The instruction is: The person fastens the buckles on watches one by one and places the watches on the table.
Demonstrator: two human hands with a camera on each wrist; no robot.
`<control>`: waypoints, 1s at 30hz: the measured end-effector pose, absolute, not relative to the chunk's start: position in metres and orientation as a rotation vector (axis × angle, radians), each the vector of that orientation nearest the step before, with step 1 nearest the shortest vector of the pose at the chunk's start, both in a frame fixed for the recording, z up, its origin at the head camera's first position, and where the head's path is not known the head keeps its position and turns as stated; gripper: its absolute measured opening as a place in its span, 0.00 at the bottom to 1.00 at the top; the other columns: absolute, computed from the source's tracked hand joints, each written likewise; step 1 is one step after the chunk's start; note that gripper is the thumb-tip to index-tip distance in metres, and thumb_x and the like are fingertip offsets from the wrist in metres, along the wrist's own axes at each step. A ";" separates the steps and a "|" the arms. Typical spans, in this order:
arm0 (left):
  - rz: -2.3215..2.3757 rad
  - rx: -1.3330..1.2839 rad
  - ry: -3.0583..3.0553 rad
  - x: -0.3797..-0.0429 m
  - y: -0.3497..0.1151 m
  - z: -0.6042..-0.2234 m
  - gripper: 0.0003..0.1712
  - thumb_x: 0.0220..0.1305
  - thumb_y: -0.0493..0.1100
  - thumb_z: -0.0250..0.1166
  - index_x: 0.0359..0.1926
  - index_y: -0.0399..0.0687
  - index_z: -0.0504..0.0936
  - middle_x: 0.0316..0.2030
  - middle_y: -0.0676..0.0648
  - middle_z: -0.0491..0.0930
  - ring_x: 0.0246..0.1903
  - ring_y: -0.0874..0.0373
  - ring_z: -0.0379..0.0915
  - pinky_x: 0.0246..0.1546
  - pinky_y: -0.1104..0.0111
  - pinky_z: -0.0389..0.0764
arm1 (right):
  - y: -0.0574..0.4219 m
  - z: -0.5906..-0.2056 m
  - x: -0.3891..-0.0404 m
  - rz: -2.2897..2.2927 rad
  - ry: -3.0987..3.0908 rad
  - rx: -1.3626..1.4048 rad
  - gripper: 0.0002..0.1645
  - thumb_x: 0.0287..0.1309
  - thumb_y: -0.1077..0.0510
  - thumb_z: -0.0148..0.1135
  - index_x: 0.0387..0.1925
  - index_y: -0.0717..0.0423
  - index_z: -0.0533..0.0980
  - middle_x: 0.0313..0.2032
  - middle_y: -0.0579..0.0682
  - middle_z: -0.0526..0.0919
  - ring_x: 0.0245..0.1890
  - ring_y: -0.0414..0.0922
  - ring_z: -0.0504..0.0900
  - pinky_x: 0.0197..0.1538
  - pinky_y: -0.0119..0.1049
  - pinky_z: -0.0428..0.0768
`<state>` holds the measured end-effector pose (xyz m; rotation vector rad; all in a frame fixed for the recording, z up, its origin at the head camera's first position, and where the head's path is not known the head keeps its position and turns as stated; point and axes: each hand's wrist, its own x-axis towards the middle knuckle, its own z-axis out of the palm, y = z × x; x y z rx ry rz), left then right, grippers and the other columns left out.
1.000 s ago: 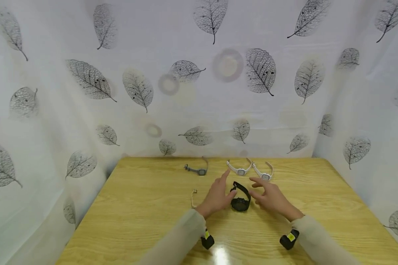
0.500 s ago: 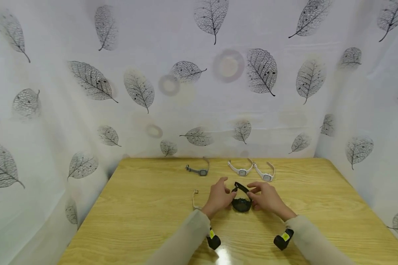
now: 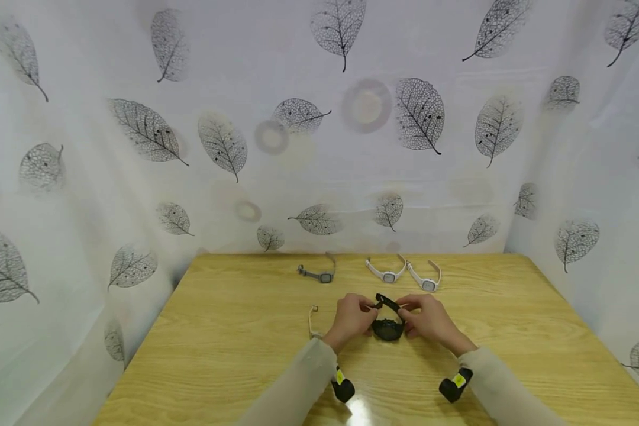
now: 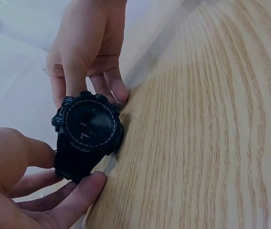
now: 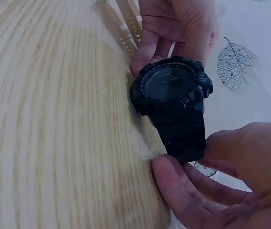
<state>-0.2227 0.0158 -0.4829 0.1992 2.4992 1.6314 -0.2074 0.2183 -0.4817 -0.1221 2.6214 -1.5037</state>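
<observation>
A black sports watch (image 3: 387,330) stands on the wooden table with its round dial toward me and its strap looping up behind. My left hand (image 3: 351,316) pinches one side of the strap between thumb and fingers. On the opposite side, my right hand (image 3: 428,318) grips the other strap part the same way. The left wrist view gives the dial (image 4: 88,123) close up, with fingers on both sides of the case. In the right wrist view the dial (image 5: 171,82) is tilted, and the strap's end lies hidden behind the fingers.
A grey watch (image 3: 325,277) and two white watches, one in the middle (image 3: 389,277) and one further right (image 3: 428,285), lie near the table's back edge. A thin cream-strapped watch (image 3: 310,319) is partly hidden by my left wrist. A leaf-print curtain (image 3: 319,177) surrounds the table (image 3: 218,343).
Both hands have come in from beside the black watch and now grip its strap. Extended fingers have curled in. The watch has shifted only slightly; the other watches stay put.
</observation>
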 end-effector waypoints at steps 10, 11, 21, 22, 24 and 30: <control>1.758 0.170 2.497 -0.227 0.017 -0.478 0.10 0.65 0.33 0.68 0.46 0.47 0.89 0.36 0.49 0.88 0.31 0.61 0.84 0.28 0.68 0.86 | 0.230 -0.470 -0.210 -1.592 2.645 -0.271 0.18 0.72 0.63 0.61 0.60 0.61 0.78 0.51 0.68 0.85 0.34 0.50 0.88 0.33 0.43 0.88; 1.806 0.171 2.465 -0.227 0.017 -0.477 0.10 0.65 0.33 0.68 0.46 0.47 0.89 0.36 0.48 0.88 0.30 0.61 0.84 0.28 0.67 0.87 | 0.231 -0.468 -0.211 -1.628 2.623 -0.287 0.18 0.73 0.63 0.61 0.61 0.62 0.77 0.52 0.70 0.84 0.33 0.51 0.88 0.32 0.45 0.88; 2.039 0.276 2.334 -0.226 0.014 -0.470 0.09 0.68 0.35 0.69 0.48 0.42 0.88 0.39 0.45 0.89 0.30 0.59 0.85 0.34 0.58 0.89 | 0.237 -0.462 -0.209 -1.752 2.633 -0.381 0.23 0.73 0.58 0.62 0.64 0.61 0.75 0.56 0.70 0.80 0.35 0.50 0.88 0.36 0.49 0.88; 2.056 0.286 2.320 -0.225 0.014 -0.471 0.09 0.68 0.34 0.69 0.48 0.41 0.88 0.40 0.44 0.89 0.31 0.57 0.86 0.34 0.59 0.89 | 0.237 -0.463 -0.209 -1.761 2.634 -0.387 0.23 0.73 0.58 0.62 0.65 0.61 0.75 0.56 0.69 0.80 0.35 0.50 0.88 0.36 0.49 0.88; 2.090 0.312 2.302 -0.225 0.014 -0.471 0.09 0.68 0.34 0.69 0.48 0.41 0.88 0.41 0.42 0.89 0.33 0.54 0.87 0.35 0.61 0.89 | 0.238 -0.464 -0.209 -1.774 2.642 -0.404 0.23 0.73 0.58 0.62 0.65 0.60 0.75 0.55 0.68 0.81 0.36 0.49 0.88 0.36 0.49 0.88; 2.170 0.410 2.295 -0.224 0.016 -0.474 0.09 0.68 0.32 0.69 0.48 0.41 0.88 0.44 0.43 0.88 0.41 0.42 0.86 0.35 0.68 0.88 | 0.240 -0.464 -0.209 -1.800 2.667 -0.456 0.24 0.73 0.57 0.62 0.65 0.62 0.75 0.53 0.69 0.82 0.39 0.46 0.88 0.39 0.48 0.88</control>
